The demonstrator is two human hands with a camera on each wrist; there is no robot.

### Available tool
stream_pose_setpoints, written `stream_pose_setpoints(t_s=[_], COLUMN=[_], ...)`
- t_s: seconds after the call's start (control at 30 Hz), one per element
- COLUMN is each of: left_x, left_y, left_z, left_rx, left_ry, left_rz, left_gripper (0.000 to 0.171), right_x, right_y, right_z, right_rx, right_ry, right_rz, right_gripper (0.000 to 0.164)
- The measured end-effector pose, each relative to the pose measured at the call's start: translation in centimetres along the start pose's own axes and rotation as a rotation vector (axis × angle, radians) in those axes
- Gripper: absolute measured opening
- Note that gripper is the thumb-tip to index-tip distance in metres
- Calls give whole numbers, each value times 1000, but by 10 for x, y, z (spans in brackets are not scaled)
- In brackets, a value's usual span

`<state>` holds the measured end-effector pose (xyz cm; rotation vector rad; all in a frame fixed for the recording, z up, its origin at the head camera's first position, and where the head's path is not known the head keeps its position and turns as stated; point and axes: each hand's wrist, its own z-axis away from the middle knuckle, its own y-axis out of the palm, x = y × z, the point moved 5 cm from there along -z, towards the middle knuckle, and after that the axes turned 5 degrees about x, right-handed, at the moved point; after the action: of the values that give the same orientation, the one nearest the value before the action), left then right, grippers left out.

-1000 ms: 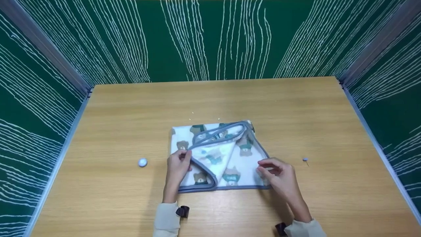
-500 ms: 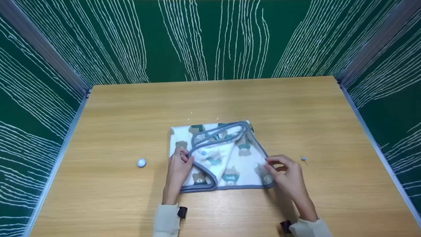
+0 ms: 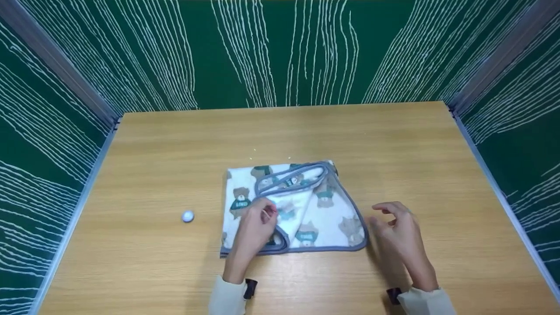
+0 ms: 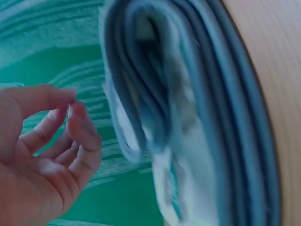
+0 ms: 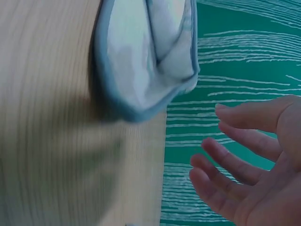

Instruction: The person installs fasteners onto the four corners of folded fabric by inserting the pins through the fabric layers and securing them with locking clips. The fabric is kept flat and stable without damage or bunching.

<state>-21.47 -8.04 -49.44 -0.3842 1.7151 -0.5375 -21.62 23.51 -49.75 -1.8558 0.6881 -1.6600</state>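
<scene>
A white blanket [image 3: 306, 214] with a bear print and a grey-blue border lies folded in the middle of the table. Over its left front part is my left hand [image 3: 253, 229], thumb tip close to the fingertips and nothing visible held between them; in the left wrist view this hand [image 4: 51, 146] appears apart from the stacked border [image 4: 216, 94]. My right hand [image 3: 401, 234] hovers just beyond the blanket's right edge, fingers loosely bent. The right wrist view shows the same hand [image 5: 249, 160] holding nothing, apart from the rounded blanket corner [image 5: 136, 110].
A small pale-blue ball [image 3: 187, 216] rests on the wooden table [image 3: 148, 183], left of the blanket. Tiny white specks lie behind it. Green walls with white lines [image 3: 280, 52] enclose the back and sides.
My left hand has let go of the folded edge and moved right across the blanket. My right hand has moved right, off the corner. A small blue-headed pin on the right is now hidden.
</scene>
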Motion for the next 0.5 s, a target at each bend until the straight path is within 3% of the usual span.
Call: stream_pose_setpoints(t_s=[0.13,0.27,0.4,0.5], left_x=[-19,-34,-44,-51], left_y=[18,41,65,81], left_z=[3,7,10,13], left_rx=[139,291,455,528], left_ry=[45,40,44,89], left_rz=[-7,-35,-88,-157], left_gripper=[5,7,10,13], right_x=[-8,-15,-24,-31], right_y=[-9,-16,-20,-22], right_z=[-1,-3,-5,-5], right_rx=[13,7,-4,18], right_ry=[15,19,10,17], right_rz=[48,89,143,173], right_gripper=[27,29,32,37])
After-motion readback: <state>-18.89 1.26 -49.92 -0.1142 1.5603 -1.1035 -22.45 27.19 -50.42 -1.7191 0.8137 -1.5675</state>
